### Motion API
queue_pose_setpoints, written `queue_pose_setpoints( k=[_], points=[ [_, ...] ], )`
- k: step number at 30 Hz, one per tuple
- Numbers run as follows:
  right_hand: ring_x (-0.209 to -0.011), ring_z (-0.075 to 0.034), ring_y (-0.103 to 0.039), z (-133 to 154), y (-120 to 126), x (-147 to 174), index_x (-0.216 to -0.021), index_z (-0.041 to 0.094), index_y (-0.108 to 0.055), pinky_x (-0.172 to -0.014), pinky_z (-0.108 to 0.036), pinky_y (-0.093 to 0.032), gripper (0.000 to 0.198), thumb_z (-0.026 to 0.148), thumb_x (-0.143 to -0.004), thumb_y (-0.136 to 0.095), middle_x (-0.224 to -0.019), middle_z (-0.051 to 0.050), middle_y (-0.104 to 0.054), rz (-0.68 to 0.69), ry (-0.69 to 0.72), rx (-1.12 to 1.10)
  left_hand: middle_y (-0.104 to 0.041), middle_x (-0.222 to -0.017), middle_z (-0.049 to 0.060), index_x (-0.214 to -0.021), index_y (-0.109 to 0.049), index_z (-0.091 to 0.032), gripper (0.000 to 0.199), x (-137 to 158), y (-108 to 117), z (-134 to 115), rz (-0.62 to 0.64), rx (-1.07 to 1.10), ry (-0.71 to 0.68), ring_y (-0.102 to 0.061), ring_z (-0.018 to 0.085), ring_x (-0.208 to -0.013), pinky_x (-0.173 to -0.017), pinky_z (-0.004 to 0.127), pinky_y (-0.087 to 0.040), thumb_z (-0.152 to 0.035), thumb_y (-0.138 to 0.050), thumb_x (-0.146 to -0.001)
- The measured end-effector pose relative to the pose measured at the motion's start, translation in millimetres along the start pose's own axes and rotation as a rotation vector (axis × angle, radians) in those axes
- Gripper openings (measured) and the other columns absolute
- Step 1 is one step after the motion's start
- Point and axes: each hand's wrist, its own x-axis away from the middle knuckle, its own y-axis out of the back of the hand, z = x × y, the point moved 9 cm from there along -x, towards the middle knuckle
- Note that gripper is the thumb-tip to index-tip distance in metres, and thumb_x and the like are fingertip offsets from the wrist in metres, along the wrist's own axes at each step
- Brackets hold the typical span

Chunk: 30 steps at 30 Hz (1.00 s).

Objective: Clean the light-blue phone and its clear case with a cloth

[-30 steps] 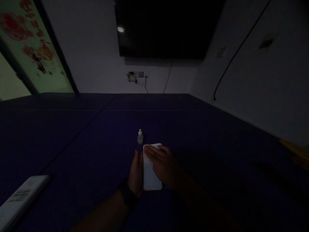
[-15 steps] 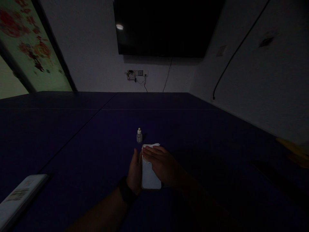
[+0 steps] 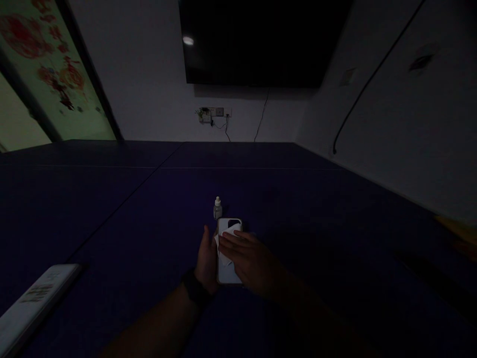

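A pale phone case (image 3: pixel 230 276) with a dark camera cutout at its far end lies in my left hand (image 3: pixel 207 260). I cannot tell whether a phone is inside it. My left thumb points up, while the other fingers are mostly hidden behind the case's left edge. Over the case's upper half, my right hand (image 3: pixel 253 258) presses a folded white tissue (image 3: pixel 228 257) with its fingers held together. Just beyond the case stands a small clear dropper bottle (image 3: pixel 217 211) with a white cap, upright.
The dark blue table (image 3: pixel 156 214) stretches to the wall. A long white box (image 3: pixel 40 293) lies at the near left, and something yellow (image 3: pixel 456 228) at the right edge. A black television (image 3: pixel 257 44) hangs above sockets (image 3: pixel 214 113) with cables.
My right hand and the tissue have slid down the case, uncovering its camera cutout. The view has shifted slightly to the left. The bottle stands where it was.
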Motion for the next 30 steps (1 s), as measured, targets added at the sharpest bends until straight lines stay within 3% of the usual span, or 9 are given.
queue_pose_setpoints(
  k=[3,7,10,14,19,24,30],
  points=[
    [-0.144,-0.023,-0.054,-6.1,1.7,1.9,-0.140,0.013,-0.064,-0.124,-0.046,-0.041,0.055,0.003,-0.087,-0.053,-0.148,-0.011,-0.065,-0.011,-0.011,-0.002,-0.076,-0.092,0.009,-0.137,-0.065,-0.019,0.064,-0.5,0.1,-2.9,-0.004,-0.002,-0.037,-0.075,0.029,-0.094,-0.091,0.040,-0.054,-0.068,-0.051,-0.097],
    [-0.148,-0.024,-0.050,-9.1,1.8,3.2,-0.146,0.009,-0.058,-0.125,-0.048,-0.040,0.061,0.001,-0.087,-0.050,-0.152,-0.015,-0.060,-0.036,-0.019,0.036,-0.077,-0.102,0.014,-0.136,-0.065,-0.015,0.068,0.6,3.9,1.5,-0.053,-0.013,0.011,-0.074,0.033,-0.101,-0.093,0.043,-0.054,-0.068,-0.050,-0.097],
    [-0.146,-0.023,-0.051,-3.0,1.9,4.7,-0.145,0.014,-0.060,-0.127,-0.050,-0.037,0.055,0.007,-0.092,-0.052,-0.151,-0.011,-0.062,0.001,0.039,-0.020,-0.078,-0.098,0.012,-0.135,-0.066,-0.017,0.064,1.7,0.6,-2.6,-0.018,-0.023,-0.029,-0.075,0.032,-0.099,-0.091,0.042,-0.055,-0.066,-0.052,-0.097],
    [-0.144,-0.023,-0.055,-7.3,7.9,4.8,-0.140,0.014,-0.065,-0.127,-0.051,-0.036,0.053,0.004,-0.090,-0.052,-0.147,-0.011,-0.065,-0.027,-0.008,-0.025,-0.077,-0.112,0.012,-0.142,-0.061,-0.021,0.063,3.0,-3.0,-6.7,-0.004,-0.035,-0.070,-0.074,0.031,-0.105,-0.094,0.042,-0.055,-0.065,-0.051,-0.098],
    [-0.147,-0.020,-0.050,-3.6,0.3,4.0,-0.144,0.014,-0.061,-0.129,-0.047,-0.033,0.052,0.009,-0.093,-0.052,-0.152,-0.009,-0.061,0.005,0.034,-0.031,-0.078,-0.098,0.013,-0.134,-0.066,-0.016,0.064,3.8,3.7,-4.7,-0.059,-0.081,-0.036,-0.074,0.033,-0.103,-0.091,0.042,-0.056,-0.067,-0.050,-0.097],
    [-0.146,-0.021,-0.052,-8.7,2.7,4.4,-0.142,0.014,-0.063,-0.129,-0.048,-0.034,0.052,0.007,-0.091,-0.055,-0.150,-0.010,-0.063,-0.016,-0.019,-0.006,-0.077,-0.111,0.013,-0.139,-0.063,-0.019,0.060,4.1,-0.7,-6.8,-0.005,-0.047,-0.059,-0.074,0.031,-0.106,-0.094,0.041,-0.055,-0.061,-0.054,-0.098],
    [-0.145,-0.020,-0.053,-3.9,1.7,2.3,-0.141,0.017,-0.064,-0.130,-0.046,-0.032,0.048,0.011,-0.094,-0.055,-0.149,-0.007,-0.064,-0.002,0.003,-0.031,-0.077,-0.109,0.012,-0.133,-0.066,-0.019,0.056,5.1,-2.3,-11.1,-0.041,-0.050,-0.103,-0.074,0.031,-0.106,-0.095,0.041,-0.055,-0.060,-0.052,-0.099]
  ],
)
